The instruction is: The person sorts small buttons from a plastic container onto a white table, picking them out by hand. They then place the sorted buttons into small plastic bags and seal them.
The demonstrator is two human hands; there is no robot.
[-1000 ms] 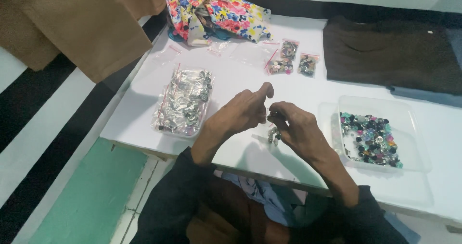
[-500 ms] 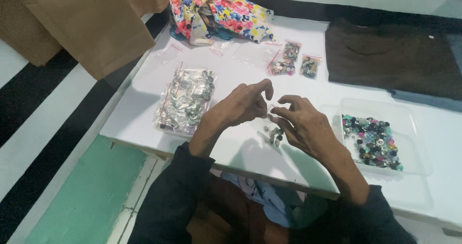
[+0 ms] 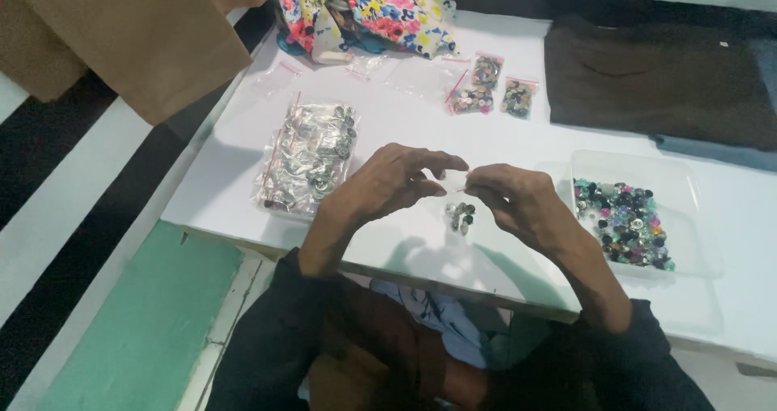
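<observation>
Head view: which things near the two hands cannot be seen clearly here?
- Head view: the small bag pinched between the left hand and right hand is mostly covered by the fingertips; its contents are too small to tell.
- The little pile of buttons on the white table: single pieces are too small and blurred.

Tabletop [image 3: 405,119]: white, rectangular, set over a floor of black and white stripes with a green panel.
Large clear bag [image 3: 310,156]: filled with silvery metal pieces, laid flat on the left part of the tabletop.
Two small clear bags [image 3: 494,87]: filled with mixed buttons, placed side by side near the far edge.
Empty clear bags [image 3: 364,67]: scattered beside the floral fabric.
Floral fabric [image 3: 364,10]: multicoloured, bunched at the far edge.
Dark brown cloth [image 3: 655,79]: folded flat at the far right.
Clear tray [image 3: 639,176]: shallow, holding multicoloured buttons, at the right.
Tan fabric [image 3: 137,30]: hung at upper left, off the tabletop.
</observation>
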